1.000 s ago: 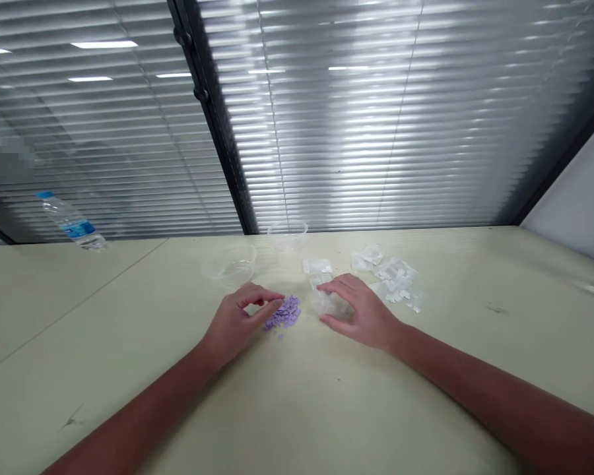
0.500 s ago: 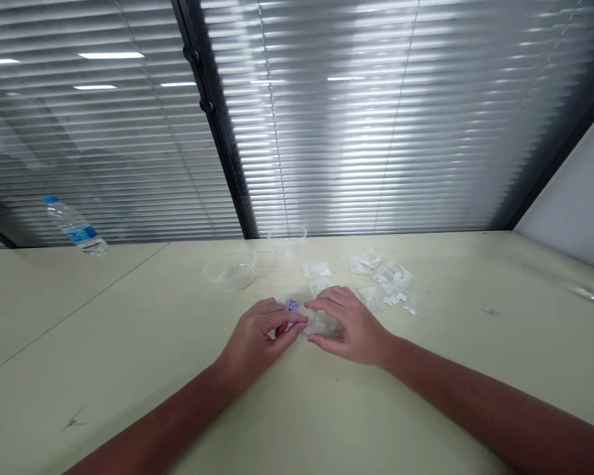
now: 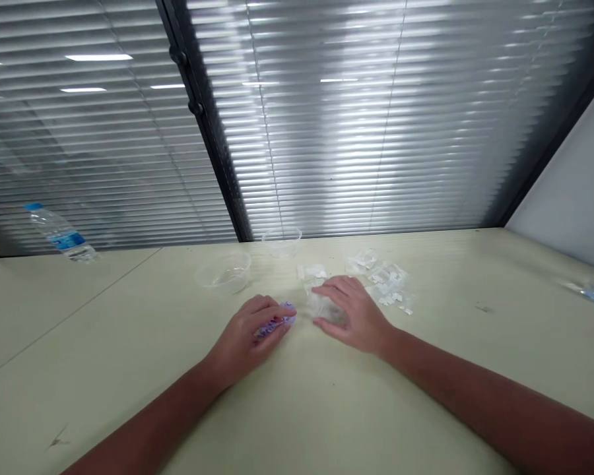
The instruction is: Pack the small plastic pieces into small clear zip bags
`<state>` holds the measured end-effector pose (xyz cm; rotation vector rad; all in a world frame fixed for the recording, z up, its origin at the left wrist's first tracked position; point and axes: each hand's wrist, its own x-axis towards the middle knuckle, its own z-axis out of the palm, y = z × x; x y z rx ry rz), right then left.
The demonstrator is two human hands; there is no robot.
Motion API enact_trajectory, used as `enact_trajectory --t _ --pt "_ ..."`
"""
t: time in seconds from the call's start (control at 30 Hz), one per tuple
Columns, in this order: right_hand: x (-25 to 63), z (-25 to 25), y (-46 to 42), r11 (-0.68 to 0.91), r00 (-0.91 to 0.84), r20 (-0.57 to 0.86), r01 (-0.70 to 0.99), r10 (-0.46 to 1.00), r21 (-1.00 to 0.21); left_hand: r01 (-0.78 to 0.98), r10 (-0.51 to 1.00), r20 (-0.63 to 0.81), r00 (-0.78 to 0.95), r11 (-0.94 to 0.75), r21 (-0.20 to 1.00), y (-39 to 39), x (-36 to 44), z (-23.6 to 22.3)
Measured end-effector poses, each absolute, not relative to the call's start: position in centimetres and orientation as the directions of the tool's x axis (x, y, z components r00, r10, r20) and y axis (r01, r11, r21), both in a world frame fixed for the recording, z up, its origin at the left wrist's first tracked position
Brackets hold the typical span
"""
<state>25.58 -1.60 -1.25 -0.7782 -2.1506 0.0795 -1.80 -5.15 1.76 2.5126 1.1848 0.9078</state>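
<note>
Small pile of purple pieces (image 3: 277,320) on the tabletop (image 3: 103,316), right under the left hand (image 3: 245,336), mostly covered, with only a few poking out past the fingers. Exact shape too small to make out, honestly. Left hand clenched over them, fingers curled in and grasping the pile against the surface.

Just beside it, a clear plastic bag (image 3: 321,305) under the right hand (image 3: 351,313), bunched up and a bit cloudy-looking. Right hand loosely cupped on top, fingers across the upper side, thumb along the near edge. Gripping or just resting? Can't tell from this angle. Both hands close together, not touching.

Past the right hand, a flat white packet (image 3: 311,272) almost touching the bag, then a scatter of small clear sachets with white bits (image 3: 389,284) a little farther right. Loose white scraps around those too.

Behind the left hand, a clear plastic bowl (image 3: 226,274), with a second clear bowl (image 3: 281,242) right near the far edge. Way off left, a water bottle with a blue cap and label (image 3: 59,232), lying tilted. Far right, a blurry blue-and-clear object (image 3: 589,295). Beyond everything, window blinds (image 3: 327,119) behind a dark window frame (image 3: 198,112), plus a pale wall (image 3: 569,185) at the right.
</note>
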Motion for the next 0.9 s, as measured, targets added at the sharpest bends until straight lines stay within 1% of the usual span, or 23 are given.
enact_trajectory --t 0.1,0.2,0.27,0.33,0.37,0.43,0.5,0.57,0.63,0.7,0.77,0.83,0.9 --pt "27.5 -1.4 0.8 0.682 -0.326 0.736 0.689 0.593 -0.244 0.669 0.781 0.423 0.459 -0.617 0.415 -4.0 -3.0 1.6" --pt "30.6 -1.6 3.6 0.43 -0.125 0.721 0.866 0.682 -0.257 0.702 0.803 0.396 0.446 -0.588 0.401 -3.1 -3.8 1.1" --pt "33.3 -1.8 5.3 0.212 0.028 0.665 0.937 0.746 -0.277 0.71 0.807 0.387 0.446 -0.582 0.396 -2.8 -4.1 0.8" --pt "36.0 -2.1 6.7 -0.007 0.163 0.577 0.965 0.8 -0.263 0.71 0.805 0.387 0.449 -0.585 0.392 -2.7 -4.2 0.7" --pt "37.3 -2.4 7.1 -0.1 0.217 0.529 0.965 0.82 -0.241 0.709 0.803 0.388 0.453 -0.588 0.389 -2.7 -4.2 0.7" --pt "39.4 -2.9 7.7 -0.227 0.285 0.434 0.957 0.855 -0.181 0.708 0.798 0.384 0.464 -0.595 0.381 -2.7 -4.1 0.6" --pt "40.5 -3.3 7.9 -0.265 0.309 0.401 0.95 0.862 -0.163 0.706 0.797 0.378 0.472 -0.598 0.38 -2.7 -4.1 0.6" --pt "40.3 -3.3 7.8 -0.265 0.304 0.403 0.952 0.863 -0.15 0.706 0.801 0.373 0.469 -0.593 0.387 -2.6 -4.2 0.6" --pt "39.1 -2.8 7.4 -0.228 0.262 0.426 0.965 0.866 -0.129 0.708 0.807 0.364 0.464 -0.585 0.395 -2.5 -4.4 0.6" --pt "37.4 -1.8 6.8 -0.125 0.156 0.433 0.987 0.888 -0.1 0.71 0.81 0.355 0.467 -0.582 0.396 -2.4 -4.5 0.6" --pt "35.6 -0.9 6.0 -0.07 0.091 0.362 0.995 0.928 -0.07 0.709 0.808 0.355 0.471 -0.586 0.393 -2.3 -4.5 0.6" --pt "34.2 -0.2 5.2 -0.051 0.056 0.283 0.998 0.958 -0.024 0.705 0.803 0.364 0.471 -0.591 0.391 -2.1 -4.6 0.5" --pt "33.5 0.0 4.7 -0.044 0.042 0.256 0.999 0.966 0.001 0.705 0.8 0.372 0.471 -0.595 0.386 -2.1 -4.6 0.5"
